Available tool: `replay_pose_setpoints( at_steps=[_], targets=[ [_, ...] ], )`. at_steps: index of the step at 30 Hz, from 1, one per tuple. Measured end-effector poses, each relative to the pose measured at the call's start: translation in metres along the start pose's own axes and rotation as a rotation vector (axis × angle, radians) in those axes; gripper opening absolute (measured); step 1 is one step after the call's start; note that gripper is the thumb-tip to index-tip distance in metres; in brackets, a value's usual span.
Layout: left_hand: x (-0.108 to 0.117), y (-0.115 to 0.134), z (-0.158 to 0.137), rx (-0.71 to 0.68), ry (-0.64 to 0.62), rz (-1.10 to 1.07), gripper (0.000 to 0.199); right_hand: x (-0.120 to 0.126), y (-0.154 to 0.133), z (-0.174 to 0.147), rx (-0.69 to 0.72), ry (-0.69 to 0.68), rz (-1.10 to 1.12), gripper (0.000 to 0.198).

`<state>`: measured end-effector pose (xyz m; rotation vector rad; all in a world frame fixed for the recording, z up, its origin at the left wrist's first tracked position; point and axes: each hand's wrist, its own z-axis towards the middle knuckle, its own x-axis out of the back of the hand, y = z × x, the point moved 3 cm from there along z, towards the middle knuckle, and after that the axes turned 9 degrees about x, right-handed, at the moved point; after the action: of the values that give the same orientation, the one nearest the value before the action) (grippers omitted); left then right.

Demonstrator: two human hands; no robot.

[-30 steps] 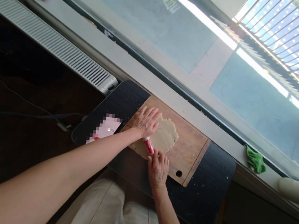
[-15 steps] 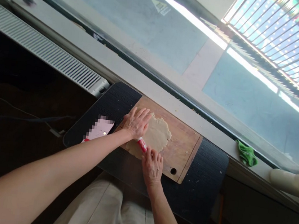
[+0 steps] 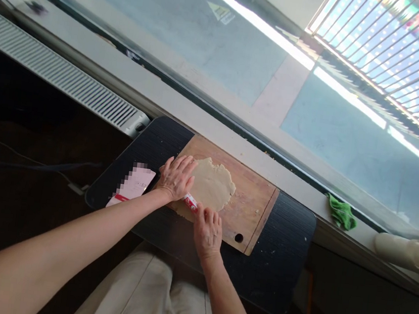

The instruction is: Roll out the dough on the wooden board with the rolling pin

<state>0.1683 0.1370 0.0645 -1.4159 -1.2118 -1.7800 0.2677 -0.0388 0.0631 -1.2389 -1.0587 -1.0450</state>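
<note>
A flattened sheet of pale dough point(image 3: 214, 180) with a ragged edge lies on the wooden cutting board point(image 3: 251, 203). Across its near left part runs a short red-and-white cylinder point(image 3: 190, 202), whose two ends are hidden by my hands. My left hand point(image 3: 177, 177) lies palm down over the far end, its fingers stretched out toward the board's left edge. Curled fingers of my right hand point(image 3: 208, 230) close over the near end, beside the dough's front edge.
The board rests on a black table point(image 3: 286, 248). A phone point(image 3: 135, 184) with a pale screen lies left of the board. Behind are a window sill point(image 3: 213, 124) with crumbs, a green cloth point(image 3: 341, 212) and a white cylindrical object point(image 3: 398, 250). A radiator point(image 3: 88, 88) stands at left.
Both hands and the cylinder have shifted left across the dough, uncovering more of its upper left part. The view has moved slightly too.
</note>
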Motion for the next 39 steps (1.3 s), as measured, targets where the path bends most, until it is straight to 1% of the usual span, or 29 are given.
replay_pose_setpoints(
  at_steps=[4,6,8,13,14,16,18,20,22,24,26,28,31,33,36,39],
  targets=[
    [-0.008,0.020,0.032,0.041,0.003,-0.016,0.048,0.003,0.022,0.008,0.023,-0.010,-0.015,0.039],
    [-0.008,0.023,0.038,0.036,0.002,-0.035,0.047,0.003,0.024,0.008,0.006,-0.017,-0.023,0.038],
    [-0.006,0.017,0.030,0.012,-0.004,-0.045,0.046,0.000,0.017,0.004,-0.011,-0.033,-0.026,0.039],
    [0.003,-0.010,-0.015,-0.026,-0.021,-0.020,0.046,-0.005,-0.009,-0.009,-0.010,-0.045,-0.026,0.045],
    [0.003,-0.012,-0.018,-0.027,-0.022,-0.013,0.046,-0.004,-0.011,-0.008,-0.005,-0.047,-0.020,0.045],
    [0.000,-0.013,-0.016,-0.029,-0.020,-0.001,0.046,-0.001,-0.010,-0.005,0.009,-0.059,-0.011,0.043],
    [-0.002,-0.008,-0.007,-0.015,-0.011,0.010,0.046,0.006,-0.003,0.002,0.011,-0.080,-0.017,0.038],
    [-0.001,-0.001,0.002,0.005,-0.005,0.016,0.044,0.013,0.009,0.006,-0.018,-0.111,-0.036,0.027],
    [0.002,0.003,0.000,-0.003,-0.019,0.019,0.038,0.021,0.025,0.006,-0.061,-0.148,-0.062,0.017],
    [0.008,0.006,-0.015,-0.068,-0.053,0.026,0.035,0.027,0.043,0.000,-0.101,-0.181,-0.094,0.014],
    [0.011,0.005,-0.039,-0.153,-0.085,0.047,0.036,0.033,0.059,-0.008,-0.140,-0.188,-0.127,0.014],
    [0.012,0.003,-0.066,-0.205,-0.097,0.082,0.040,0.038,0.070,-0.017,-0.170,-0.164,-0.154,0.014],
    [0.011,0.006,-0.095,-0.200,-0.081,0.122,0.043,0.042,0.075,-0.027,-0.189,-0.126,-0.178,0.015],
    [0.013,0.014,-0.104,-0.201,-0.073,0.141,0.042,0.040,0.073,-0.030,-0.191,-0.111,-0.186,0.015],
    [0.018,0.029,-0.103,-0.217,-0.129,0.159,0.036,0.035,0.070,-0.033,-0.189,-0.101,-0.190,0.014],
    [0.021,0.038,-0.091,-0.209,-0.214,0.184,0.028,0.031,0.070,-0.035,-0.179,-0.108,-0.193,0.012]
  ],
)
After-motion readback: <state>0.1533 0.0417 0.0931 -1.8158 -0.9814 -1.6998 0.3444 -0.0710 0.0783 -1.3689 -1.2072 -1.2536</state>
